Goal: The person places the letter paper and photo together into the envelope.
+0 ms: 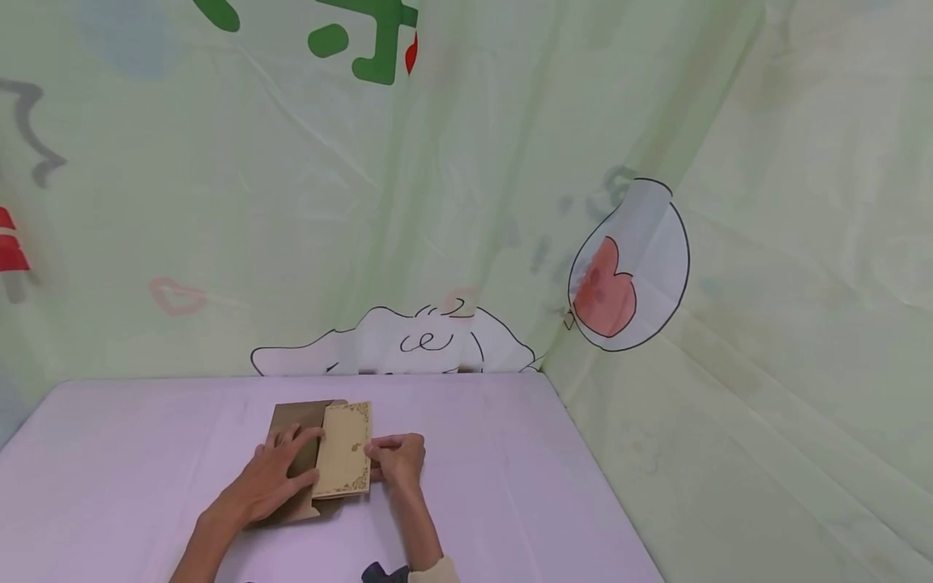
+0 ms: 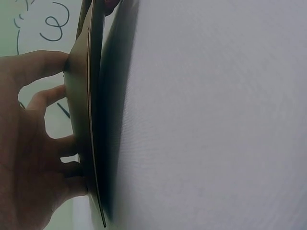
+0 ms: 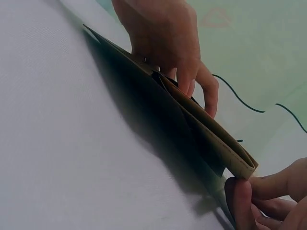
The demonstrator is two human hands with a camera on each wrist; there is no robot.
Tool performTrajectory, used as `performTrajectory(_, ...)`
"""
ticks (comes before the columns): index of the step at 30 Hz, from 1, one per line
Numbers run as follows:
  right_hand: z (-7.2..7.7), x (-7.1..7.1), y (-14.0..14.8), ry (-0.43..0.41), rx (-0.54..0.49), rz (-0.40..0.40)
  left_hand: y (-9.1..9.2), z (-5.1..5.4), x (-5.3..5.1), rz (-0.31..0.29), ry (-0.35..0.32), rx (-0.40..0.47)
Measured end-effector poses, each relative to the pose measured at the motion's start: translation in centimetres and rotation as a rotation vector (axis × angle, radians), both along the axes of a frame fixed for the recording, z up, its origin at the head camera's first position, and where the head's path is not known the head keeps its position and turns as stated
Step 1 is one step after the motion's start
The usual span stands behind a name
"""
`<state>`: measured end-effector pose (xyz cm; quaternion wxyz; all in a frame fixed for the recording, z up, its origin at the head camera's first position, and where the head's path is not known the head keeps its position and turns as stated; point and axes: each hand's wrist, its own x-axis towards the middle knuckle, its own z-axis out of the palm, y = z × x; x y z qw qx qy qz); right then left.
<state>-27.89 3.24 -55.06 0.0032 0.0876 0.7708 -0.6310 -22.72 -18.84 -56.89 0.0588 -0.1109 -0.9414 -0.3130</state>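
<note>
A tan card (image 1: pixel 342 449) with dark ornate corners and a small mark near its right edge lies partly over a brown cardboard sleeve (image 1: pixel 295 417). My left hand (image 1: pixel 273 478) spreads its fingers over the sleeve, with thumb and index fingertips at the card's left edge. My right hand (image 1: pixel 401 457) pinches the card's right edge between thumb and fingers. Seen from the right wrist, the card (image 3: pixel 225 148) looks folded and thick, and it stands out of the sleeve (image 3: pixel 120 55). From the left wrist, the sleeve (image 2: pixel 81 96) appears edge-on, raised a little off the table.
A pale lilac cloth covers the table (image 1: pixel 510 486). Behind it and to the right hang light green curtains (image 1: pixel 466 202) with printed drawings. A dark wrist strap piece (image 1: pixel 382 573) shows by the right sleeve cuff.
</note>
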Motion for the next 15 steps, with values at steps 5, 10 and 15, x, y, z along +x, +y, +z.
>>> performTrajectory(5,0.17,0.29,0.13,-0.014,-0.017,0.019,0.01,0.02,-0.03,-0.001,0.005,0.003)
performTrajectory(10,0.05,0.32,0.29,-0.005,-0.056,0.034,0.14,-0.07,0.03,-0.008,0.005,0.002)
performTrajectory(15,-0.08,0.16,0.59,-0.010,-0.094,0.046,0.14,0.02,-0.11,-0.006,0.011,-0.003)
